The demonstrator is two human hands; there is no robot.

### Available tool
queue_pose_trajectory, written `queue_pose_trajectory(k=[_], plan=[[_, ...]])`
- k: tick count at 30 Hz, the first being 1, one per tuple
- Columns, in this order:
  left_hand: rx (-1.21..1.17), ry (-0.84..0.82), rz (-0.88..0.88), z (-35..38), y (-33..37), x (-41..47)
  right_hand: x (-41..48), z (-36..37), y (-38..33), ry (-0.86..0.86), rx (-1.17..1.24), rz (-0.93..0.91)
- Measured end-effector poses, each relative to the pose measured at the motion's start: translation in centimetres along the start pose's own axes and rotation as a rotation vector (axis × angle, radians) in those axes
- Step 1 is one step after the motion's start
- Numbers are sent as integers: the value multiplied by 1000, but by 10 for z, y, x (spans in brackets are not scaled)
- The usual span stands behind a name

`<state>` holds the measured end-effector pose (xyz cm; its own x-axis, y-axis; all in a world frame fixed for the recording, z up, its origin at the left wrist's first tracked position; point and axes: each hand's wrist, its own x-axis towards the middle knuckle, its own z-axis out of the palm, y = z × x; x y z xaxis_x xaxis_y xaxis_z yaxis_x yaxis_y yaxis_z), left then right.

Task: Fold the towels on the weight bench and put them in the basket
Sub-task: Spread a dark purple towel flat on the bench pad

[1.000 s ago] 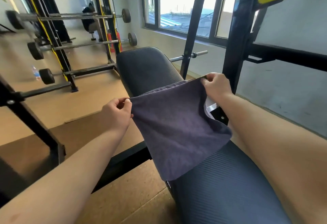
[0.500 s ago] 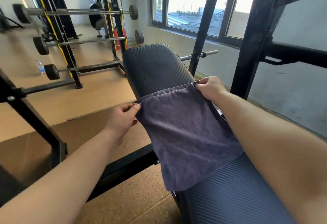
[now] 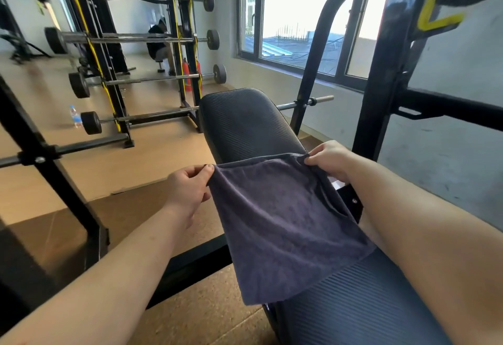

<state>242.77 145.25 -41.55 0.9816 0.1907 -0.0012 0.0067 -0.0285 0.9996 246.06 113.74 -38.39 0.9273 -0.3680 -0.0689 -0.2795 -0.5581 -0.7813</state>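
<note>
Towel (image 3: 283,224) top corners pinched by left hand (image 3: 187,192) and right hand (image 3: 330,160), overhanging bench (image 3: 245,124) edge.

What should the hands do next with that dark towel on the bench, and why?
Probably draw the two held corners back toward the near edge, folding the dark towel in half. The left hand and right hand each pinch a far corner, so the far edge is stretched straight between them, and the rest lies spread over the weight bench. No basket is in view.
</note>
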Motion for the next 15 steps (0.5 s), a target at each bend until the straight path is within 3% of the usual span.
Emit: queue_pose_trajectory(k=[8,13,15], plan=[[-137,-7,-37,-18,36,-36,-63,-48,-16,-51,450,19],[-99,-17,23,-36,59,-63,-119,-76,-30,-278,618,25],[-110,-15,34,-46,68,-74,-140,-81,-33,-281,697,-20]])
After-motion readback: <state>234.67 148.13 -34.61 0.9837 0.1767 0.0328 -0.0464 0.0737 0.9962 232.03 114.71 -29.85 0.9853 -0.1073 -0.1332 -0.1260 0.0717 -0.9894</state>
